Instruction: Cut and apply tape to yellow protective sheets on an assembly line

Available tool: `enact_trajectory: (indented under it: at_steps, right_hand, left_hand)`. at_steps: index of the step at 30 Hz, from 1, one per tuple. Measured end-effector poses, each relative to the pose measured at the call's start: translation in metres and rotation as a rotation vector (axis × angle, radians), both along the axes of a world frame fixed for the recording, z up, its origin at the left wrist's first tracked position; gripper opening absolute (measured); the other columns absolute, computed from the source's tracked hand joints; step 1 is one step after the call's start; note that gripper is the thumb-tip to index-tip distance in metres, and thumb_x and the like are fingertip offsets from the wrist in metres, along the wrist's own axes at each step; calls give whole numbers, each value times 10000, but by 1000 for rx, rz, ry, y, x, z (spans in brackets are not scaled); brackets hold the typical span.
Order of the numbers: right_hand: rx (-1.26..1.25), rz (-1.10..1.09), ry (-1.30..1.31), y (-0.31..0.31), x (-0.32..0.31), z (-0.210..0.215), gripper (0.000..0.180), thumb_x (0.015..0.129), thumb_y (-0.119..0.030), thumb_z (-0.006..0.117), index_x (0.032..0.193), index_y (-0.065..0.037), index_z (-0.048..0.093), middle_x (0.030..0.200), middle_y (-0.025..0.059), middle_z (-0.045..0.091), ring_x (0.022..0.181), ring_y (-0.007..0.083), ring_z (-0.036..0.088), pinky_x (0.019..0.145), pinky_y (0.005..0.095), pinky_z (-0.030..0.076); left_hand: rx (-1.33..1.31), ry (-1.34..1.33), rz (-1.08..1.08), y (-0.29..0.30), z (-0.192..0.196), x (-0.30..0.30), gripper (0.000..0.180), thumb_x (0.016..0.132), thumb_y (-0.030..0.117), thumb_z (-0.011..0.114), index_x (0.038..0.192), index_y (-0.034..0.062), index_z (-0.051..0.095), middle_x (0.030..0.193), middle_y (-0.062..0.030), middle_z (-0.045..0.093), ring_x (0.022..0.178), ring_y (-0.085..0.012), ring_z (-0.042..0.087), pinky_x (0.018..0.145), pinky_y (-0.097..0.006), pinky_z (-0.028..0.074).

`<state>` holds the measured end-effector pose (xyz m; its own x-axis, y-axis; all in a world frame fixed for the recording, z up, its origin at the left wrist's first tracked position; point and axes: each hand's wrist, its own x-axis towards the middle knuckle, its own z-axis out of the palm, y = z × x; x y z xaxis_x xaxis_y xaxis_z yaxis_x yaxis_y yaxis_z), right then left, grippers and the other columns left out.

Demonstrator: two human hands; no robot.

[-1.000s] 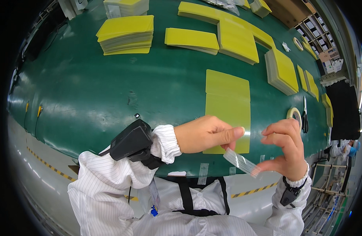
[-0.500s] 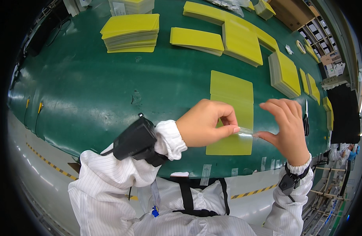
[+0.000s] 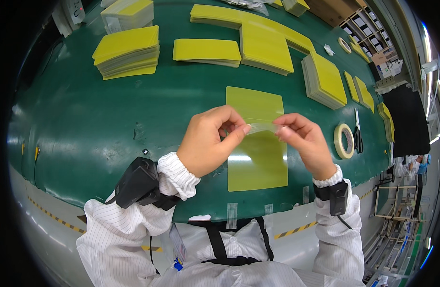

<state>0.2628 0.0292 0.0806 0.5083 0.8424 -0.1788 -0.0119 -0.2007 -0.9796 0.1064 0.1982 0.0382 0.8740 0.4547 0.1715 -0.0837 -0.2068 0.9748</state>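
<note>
My left hand (image 3: pixel 208 143) and my right hand (image 3: pixel 306 143) pinch the two ends of a short strip of clear tape (image 3: pixel 262 127), stretched level between them. They hover just above a single yellow-green sheet (image 3: pixel 256 143) lying flat on the green table (image 3: pixel 86 119). Both wrists wear white striped sleeves with black devices strapped on.
Stacks of yellow sheets (image 3: pixel 126 50) line the far side of the table, with further stacks (image 3: pixel 325 79) to the right. A roll of tape (image 3: pixel 344 141) and black scissors (image 3: pixel 357 136) lie at the right. Short tape strips (image 3: pixel 232 215) hang from the near table edge.
Both hands have moved up and left over the yellow sheet. The tape strip, earlier hanging tilted from the right hand, is now held level between both hands.
</note>
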Motion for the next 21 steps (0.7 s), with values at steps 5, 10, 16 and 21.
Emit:
enact_trajectory:
  at_steps: [5, 10, 16, 21]
  right_hand:
    - [-47, 0, 27, 8, -5, -8, 173, 873, -136, 664, 963, 10, 634, 925, 37, 640, 834, 88, 588, 769, 221, 459]
    - [17, -90, -153, 9, 0, -15, 123, 847, -133, 684, 879, -21, 648, 1016, 65, 599, 896, 115, 548, 796, 247, 430]
    - [125, -88, -1098, 15, -14, 28, 74, 751, -54, 707, 761, -28, 639, 1025, 107, 574, 908, 237, 504, 800, 317, 405]
    - [177, -112, -1225, 19, -21, 35, 89, 738, -11, 702, 758, -7, 615, 995, 117, 581, 882, 246, 528, 797, 312, 421]
  left_hand:
    - [-44, 17, 22, 0, 1, 1, 136, 864, 114, 643, 849, -12, 594, 756, -33, 620, 694, -92, 566, 668, -235, 467]
    - [-77, 72, 13, 1, 0, 2, 145, 855, 122, 654, 914, -7, 621, 764, -20, 604, 702, -84, 560, 671, -227, 464]
    - [-106, 132, -40, 5, 6, 5, 247, 813, 114, 687, 1045, 35, 658, 929, -12, 540, 861, -84, 540, 681, -213, 460]
    - [-228, 6, 49, 1, 11, 3, 479, 772, 88, 705, 1200, 12, 504, 1017, -38, 505, 932, -119, 509, 747, -239, 453]
